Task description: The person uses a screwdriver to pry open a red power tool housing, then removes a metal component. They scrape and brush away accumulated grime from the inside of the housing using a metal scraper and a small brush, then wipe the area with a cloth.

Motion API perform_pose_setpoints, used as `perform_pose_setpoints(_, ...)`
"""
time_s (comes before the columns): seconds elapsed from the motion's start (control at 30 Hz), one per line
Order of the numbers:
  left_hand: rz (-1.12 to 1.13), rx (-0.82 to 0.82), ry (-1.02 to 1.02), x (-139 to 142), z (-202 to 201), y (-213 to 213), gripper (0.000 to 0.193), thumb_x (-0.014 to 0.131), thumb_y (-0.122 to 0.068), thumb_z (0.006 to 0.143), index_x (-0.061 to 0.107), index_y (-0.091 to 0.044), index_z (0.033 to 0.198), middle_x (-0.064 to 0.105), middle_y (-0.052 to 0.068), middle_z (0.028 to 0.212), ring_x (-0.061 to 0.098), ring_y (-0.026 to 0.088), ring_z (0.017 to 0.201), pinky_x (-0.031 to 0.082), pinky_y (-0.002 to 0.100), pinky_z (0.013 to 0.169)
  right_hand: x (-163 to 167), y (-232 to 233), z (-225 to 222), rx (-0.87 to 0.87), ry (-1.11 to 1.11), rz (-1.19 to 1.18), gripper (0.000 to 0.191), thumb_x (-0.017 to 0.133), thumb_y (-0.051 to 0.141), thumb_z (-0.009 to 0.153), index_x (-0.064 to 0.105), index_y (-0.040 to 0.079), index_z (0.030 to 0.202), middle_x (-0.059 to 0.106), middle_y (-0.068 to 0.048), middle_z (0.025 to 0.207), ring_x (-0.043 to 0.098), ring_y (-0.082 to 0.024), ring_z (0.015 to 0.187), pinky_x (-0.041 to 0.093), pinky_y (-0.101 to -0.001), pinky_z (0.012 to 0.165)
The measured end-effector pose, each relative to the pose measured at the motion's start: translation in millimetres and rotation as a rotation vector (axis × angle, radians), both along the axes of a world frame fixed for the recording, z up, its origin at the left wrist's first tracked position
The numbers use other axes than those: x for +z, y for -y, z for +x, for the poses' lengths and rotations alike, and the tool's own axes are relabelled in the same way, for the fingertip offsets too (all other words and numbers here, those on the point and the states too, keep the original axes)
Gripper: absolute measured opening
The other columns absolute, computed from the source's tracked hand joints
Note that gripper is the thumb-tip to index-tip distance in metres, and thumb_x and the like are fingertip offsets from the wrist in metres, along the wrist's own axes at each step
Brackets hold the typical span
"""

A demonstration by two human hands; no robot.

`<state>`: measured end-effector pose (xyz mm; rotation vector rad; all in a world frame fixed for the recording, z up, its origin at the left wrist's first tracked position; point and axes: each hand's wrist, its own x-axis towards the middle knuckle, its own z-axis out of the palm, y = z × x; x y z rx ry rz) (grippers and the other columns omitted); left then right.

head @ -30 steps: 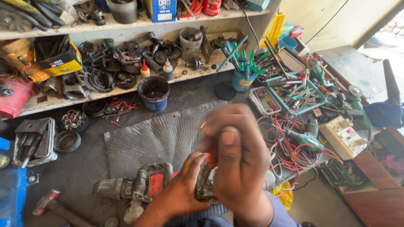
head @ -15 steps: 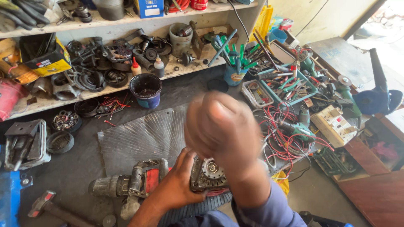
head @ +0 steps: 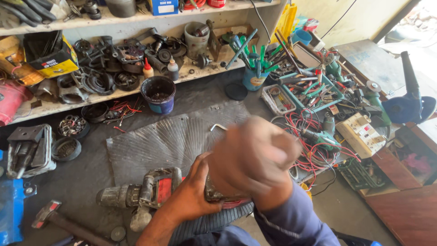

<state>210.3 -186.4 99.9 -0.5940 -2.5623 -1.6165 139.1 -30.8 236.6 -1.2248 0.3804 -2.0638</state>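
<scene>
Left hand (head: pixel 193 193) gripping metal part (head: pixel 214 193)

My blurred right hand (head: pixel 252 157) hides most of the metal part (head: pixel 214 191) my left hand (head: pixel 193 198) grips.

left hand (head: pixel 193 193) grips a power tool (head: pixel 150 193); right fist (head: pixel 252 157) blurred above.

Grimy metal gearbox part (head: pixel 217 193), dark grey and greasy, mostly hidden between two hands near the lower middle of the workbench, over the ribbed grey mat. Clasped from the left side, with only a narrow strip of its edge showing above a red band beneath it. Just beside it on the left, lying flat: dirty red-and-grey power drill body (head: pixel 141 193), nose pointing left.
</scene>
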Motion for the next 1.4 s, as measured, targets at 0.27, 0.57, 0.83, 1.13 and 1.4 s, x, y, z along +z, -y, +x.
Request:
perform_pose_setpoints(0.27,0.033,-0.007,0.036,0,-6,-4,0.115,0.091,-0.023,0.058,0.03,-0.003,0.154,0.037,0.021,0.155,0.04,0.038,0.147,0.041,0.042,0.116,74,12,34,-0.254,-0.173,0.098,0.038,0.052,0.029,0.114,0.061,0.005,0.085,0.055,-0.009,0.068,0.049,-0.019,0.06,0.041,-0.0299,0.059)
perform_pose_setpoints(0.57,-0.026,0.033,-0.109,-19,-18,-4,0.121,0.099,-0.031,0.056,0.028,0.003,0.148,0.031,0.029,0.154,0.035,0.045,0.144,0.037,0.046,0.115,29,10,40,-0.978,0.104,0.229,0.028,0.058,0.025,0.107,0.06,0.003,0.089,0.059,-0.007,0.078,0.052,-0.013,0.062,0.043,-0.0265,0.057)
perform_pose_setpoints(0.83,0.112,-0.093,0.155,8,-24,-8,0.074,0.085,-0.029,0.075,0.056,-0.007,0.139,0.069,0.012,0.128,0.063,0.021,0.129,0.051,0.039,0.105,18,-12,30,-0.864,-0.259,0.392,0.021,0.067,0.021,0.099,0.059,0.002,0.095,0.06,-0.007,0.084,0.056,-0.017,0.072,0.047,-0.0296,0.064)
perform_pose_setpoints(1.13,0.369,-0.128,-0.303,187,8,42,0.084,0.072,-0.049,0.094,0.028,-0.013,0.155,0.037,0.012,0.164,0.054,0.021,0.14,0.03,0.052,0.127,25,-8,24,-0.657,-0.297,0.377,0.025,0.076,0.013,0.092,0.062,0.0,0.109,0.065,-0.008,0.1,0.061,-0.018,0.091,0.051,-0.0313,0.08)
perform_pose_setpoints(1.4,-0.141,-0.34,-0.141,257,12,26,0.052,0.06,-0.014,0.091,0.058,-0.019,0.143,0.061,0.0,0.134,0.073,0.017,0.113,0.054,0.035,0.091,-34,-25,12,-0.573,-0.339,0.625,0.041,0.084,0.006,0.086,0.064,-0.001,0.121,0.07,-0.009,0.114,0.066,-0.018,0.107,0.056,-0.0328,0.094)
